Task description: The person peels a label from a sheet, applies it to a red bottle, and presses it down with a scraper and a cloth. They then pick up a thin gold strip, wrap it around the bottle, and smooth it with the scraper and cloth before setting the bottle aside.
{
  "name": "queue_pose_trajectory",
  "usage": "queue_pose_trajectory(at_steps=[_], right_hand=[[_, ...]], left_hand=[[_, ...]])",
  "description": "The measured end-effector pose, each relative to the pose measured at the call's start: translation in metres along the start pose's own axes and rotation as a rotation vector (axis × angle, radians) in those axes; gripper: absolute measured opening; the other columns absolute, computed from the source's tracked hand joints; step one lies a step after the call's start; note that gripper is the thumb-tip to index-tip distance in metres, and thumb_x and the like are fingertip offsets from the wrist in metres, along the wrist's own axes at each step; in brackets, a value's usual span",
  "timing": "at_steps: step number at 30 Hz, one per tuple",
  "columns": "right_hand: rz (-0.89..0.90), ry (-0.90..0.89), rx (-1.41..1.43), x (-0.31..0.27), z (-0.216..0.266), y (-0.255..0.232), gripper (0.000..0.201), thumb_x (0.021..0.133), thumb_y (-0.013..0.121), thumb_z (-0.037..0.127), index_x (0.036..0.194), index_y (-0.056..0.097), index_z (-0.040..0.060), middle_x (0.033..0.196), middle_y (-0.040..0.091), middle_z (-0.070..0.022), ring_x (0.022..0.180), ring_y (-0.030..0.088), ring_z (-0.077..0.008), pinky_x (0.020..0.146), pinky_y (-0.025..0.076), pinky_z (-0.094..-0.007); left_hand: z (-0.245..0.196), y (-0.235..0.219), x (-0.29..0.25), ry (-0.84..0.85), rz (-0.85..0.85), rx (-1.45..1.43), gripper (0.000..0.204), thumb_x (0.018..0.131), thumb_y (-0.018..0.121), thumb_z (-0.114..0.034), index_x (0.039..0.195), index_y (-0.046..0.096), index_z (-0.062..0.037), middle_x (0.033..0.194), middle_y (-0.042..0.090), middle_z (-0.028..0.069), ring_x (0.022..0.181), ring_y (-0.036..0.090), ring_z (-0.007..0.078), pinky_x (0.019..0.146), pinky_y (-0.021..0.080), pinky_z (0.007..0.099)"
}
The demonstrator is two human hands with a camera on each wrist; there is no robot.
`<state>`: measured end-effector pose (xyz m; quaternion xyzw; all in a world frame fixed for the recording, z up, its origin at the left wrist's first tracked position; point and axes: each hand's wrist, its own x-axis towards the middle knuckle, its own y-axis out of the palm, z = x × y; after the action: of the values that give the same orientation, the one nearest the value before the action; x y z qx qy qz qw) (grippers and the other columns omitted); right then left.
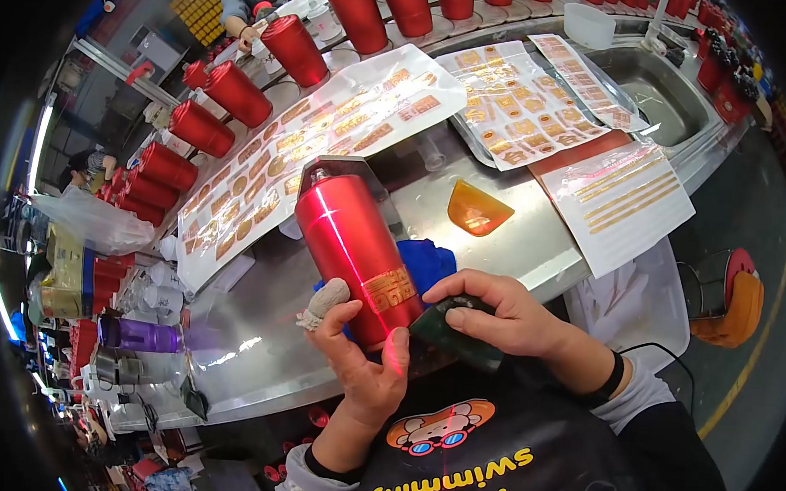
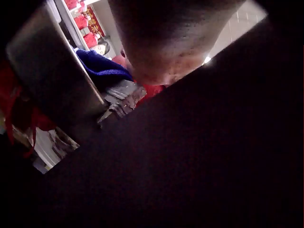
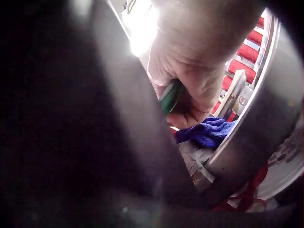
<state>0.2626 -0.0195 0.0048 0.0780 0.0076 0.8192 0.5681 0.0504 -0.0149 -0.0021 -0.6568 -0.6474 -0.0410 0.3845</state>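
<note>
The head view shows the left hand (image 1: pixel 365 376) with fingers around the lower end of a red bottle (image 1: pixel 348 235), which leans over a blue cloth (image 1: pixel 430 259) on the metal surface (image 1: pixel 538 247). The right hand (image 1: pixel 521 321) pinches a dark green scraper (image 1: pixel 461 343) between thumb and fingers, beside the bottle's gold lettering (image 1: pixel 389 290). An amber scraper (image 1: pixel 480 211) lies well apart, near printed sheets (image 1: pixel 526 106).

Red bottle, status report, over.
Left hand holds red bottle, lower end. Right hand pinches dark green scraper. Gold motif unobstructed; blue cloth alongside.
</note>
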Motion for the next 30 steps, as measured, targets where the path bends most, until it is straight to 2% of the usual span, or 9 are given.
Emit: queue_pose_trajectory(at_steps=[4, 8, 11, 14, 18, 22, 25, 29, 30], right_hand=[[-0.018, 0.002, -0.035, -0.001, 0.001, -0.001, 0.026, 0.095, 0.057, 0.012, 0.119, 0.059, 0.0035, 0.102, 0.066, -0.0050, 0.094, 0.060, -0.0102, 0.084, 0.048, -0.0268], [-0.012, 0.043, 0.017, -0.001, 0.001, -0.001, 0.027, 0.095, 0.057, 0.012, 0.120, 0.059, 0.0030, 0.103, 0.066, -0.0055, 0.095, 0.061, -0.0103, 0.085, 0.049, -0.0269], [-0.013, 0.008, -0.009, -0.002, -0.002, -0.002, 0.027, 0.095, 0.057, 0.012, 0.120, 0.059, 0.0028, 0.102, 0.065, -0.0055, 0.095, 0.061, -0.0101, 0.085, 0.049, -0.0265], [-0.045, 0.025, -0.001, -0.003, -0.002, -0.005, 0.027, 0.095, 0.057, 0.012, 0.120, 0.059, 0.0025, 0.102, 0.065, -0.0050, 0.094, 0.060, -0.0091, 0.084, 0.049, -0.0258], [-0.061, 0.089, 0.072, -0.005, -0.003, -0.006, 0.028, 0.095, 0.057, 0.011, 0.121, 0.058, 0.0020, 0.102, 0.064, -0.0041, 0.094, 0.059, -0.0075, 0.083, 0.049, -0.0250], [-0.086, 0.142, 0.097, -0.007, 0.002, -0.006, 0.028, 0.095, 0.057, 0.011, 0.122, 0.057, 0.0018, 0.101, 0.064, -0.0035, 0.093, 0.058, -0.0065, 0.082, 0.049, -0.0246], [-0.125, 0.161, 0.127, -0.009, 0.007, -0.006, 0.026, 0.094, 0.058, 0.009, 0.119, 0.058, 0.0024, 0.100, 0.064, -0.0034, 0.092, 0.058, -0.0068, 0.081, 0.049, -0.0243], [-0.138, 0.060, -0.086, -0.011, 0.022, -0.004, 0.022, 0.088, 0.062, 0.004, 0.109, 0.061, 0.0053, 0.097, 0.063, -0.0038, 0.090, 0.059, -0.0100, 0.081, 0.047, -0.0277], [-0.125, 0.016, -0.179, -0.009, 0.027, 0.001, 0.022, 0.085, 0.064, 0.003, 0.106, 0.062, 0.0066, 0.096, 0.063, -0.0037, 0.090, 0.060, -0.0111, 0.081, 0.046, -0.0294]], left_hand=[[-0.001, -0.003, -0.003, -0.056, 0.020, -0.196, 0.048, 0.088, 0.060, -0.009, 0.129, 0.036, -0.0010, 0.139, 0.036, 0.0172, 0.134, 0.030, 0.0273, 0.114, 0.018, 0.0411], [-0.006, -0.002, -0.002, -0.088, 0.008, -0.189, 0.049, 0.087, 0.065, -0.008, 0.127, 0.037, -0.0003, 0.135, 0.033, 0.0193, 0.128, 0.035, 0.0317, 0.105, 0.034, 0.0491], [0.002, -0.002, -0.008, 0.004, -0.043, -0.117, 0.046, 0.086, 0.059, -0.008, 0.127, 0.039, -0.0024, 0.131, 0.044, 0.0175, 0.128, 0.036, 0.0320, 0.112, 0.021, 0.0456], [0.012, -0.025, -0.018, 0.459, 0.044, 0.347, 0.037, 0.083, 0.062, -0.006, 0.118, 0.051, -0.0080, 0.115, 0.054, 0.0154, 0.113, 0.044, 0.0337, 0.101, 0.033, 0.0499], [0.006, -0.029, -0.008, 0.629, 0.109, 0.456, 0.019, 0.072, 0.071, -0.014, 0.089, 0.067, -0.0228, 0.094, 0.058, -0.0034, 0.098, 0.047, 0.0226, 0.085, 0.039, 0.0426], [0.005, -0.020, 0.010, 0.769, 0.165, 0.491, 0.023, 0.070, 0.070, -0.017, 0.091, 0.068, -0.0229, 0.086, 0.055, -0.0028, 0.094, 0.049, 0.0206, 0.084, 0.041, 0.0377], [0.004, -0.017, 0.014, 0.735, 0.214, 0.474, 0.019, 0.071, 0.069, -0.015, 0.089, 0.069, -0.0228, 0.085, 0.054, -0.0013, 0.095, 0.049, 0.0202, 0.086, 0.041, 0.0386], [0.012, -0.029, -0.002, 0.393, 0.015, 0.313, 0.037, 0.076, 0.068, -0.007, 0.112, 0.059, -0.0077, 0.103, 0.064, 0.0137, 0.099, 0.053, 0.0312, 0.091, 0.039, 0.0470], [0.011, -0.034, -0.006, 0.327, 0.073, 0.353, 0.044, 0.081, 0.066, -0.009, 0.122, 0.051, -0.0013, 0.116, 0.061, 0.0217, 0.110, 0.050, 0.0386, 0.099, 0.034, 0.0502]])
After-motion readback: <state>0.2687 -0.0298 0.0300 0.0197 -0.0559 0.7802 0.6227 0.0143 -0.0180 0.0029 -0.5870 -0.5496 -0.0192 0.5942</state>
